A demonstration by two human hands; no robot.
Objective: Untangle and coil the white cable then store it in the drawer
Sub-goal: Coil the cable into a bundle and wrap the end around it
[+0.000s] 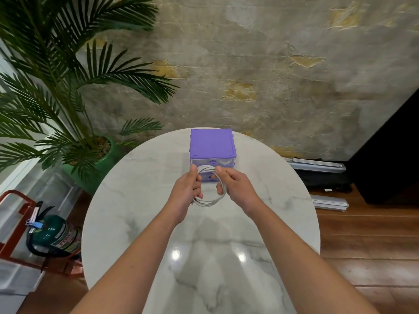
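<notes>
Cable (209, 201) first: the white cable is wound into a round coil of several loops, and I hold it up in both hands just above the counter (136, 211), right in front of the purple drawer unit (212, 143). My left hand (186, 189) grips the left side of the coil, thumb pointing up along the top of the loops and fingers curled around the strands lower down. My right hand (233, 183) is closed on the right side, thumb pressed on the top of the coil and fingers wrapped under the strands. The lower arc of the coil hangs free between my hands, and a short end pokes out at the lower left, beside my left fingers.

The drawer unit stands at the far side of the round, marble-patterned counter, its solid purple lid facing up and its clear-fronted drawers toward me. The top drawer front shows above my hands, with something pale inside; the lower fronts are mostly hidden behind the coil and my fingers, so I cannot tell whether any drawer is pulled out.

Off the counter, a palm in a green pot (99, 164) stands on the left by the rough wall, and a fire extinguisher (54, 234) lies in a red stand (13, 223) on the floor at the lower left. Dark gear lies on the wooden floor to the right.
</notes>
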